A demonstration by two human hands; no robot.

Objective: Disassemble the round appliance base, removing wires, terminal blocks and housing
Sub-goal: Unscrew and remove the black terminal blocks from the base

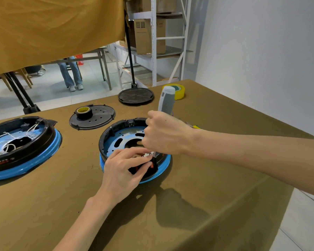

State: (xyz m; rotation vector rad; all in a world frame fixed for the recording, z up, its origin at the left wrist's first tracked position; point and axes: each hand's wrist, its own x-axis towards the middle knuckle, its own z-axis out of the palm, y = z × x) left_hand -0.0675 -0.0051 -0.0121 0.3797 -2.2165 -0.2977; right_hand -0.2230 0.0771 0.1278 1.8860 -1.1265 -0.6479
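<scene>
The right hand (164,134) came in from the right side and its fingers were curled firmly around a grey electric screwdriver (166,101), which it held almost upright with the tip pointing down into the near edge of the round base (116,140). The left hand (124,168) reached from below and lay on the near rim of the base; its thumb and fingers pinched a small black part with red pieces (152,164), just beside the tip of the screwdriver. The hands hid the exact place where the tip touched.

The base stood in the middle of the table (198,205), which was covered with an olive cloth. It had a black wall, a blue outer ring and a blue inner plate with long holes. On the left was a second base (24,147) with white wires (7,142) inside. Behind lay a black cover (101,116) with a roll of tape (84,112) on it, another black disc (136,96), and a yellow tape roll (178,90) behind the screwdriver.
</scene>
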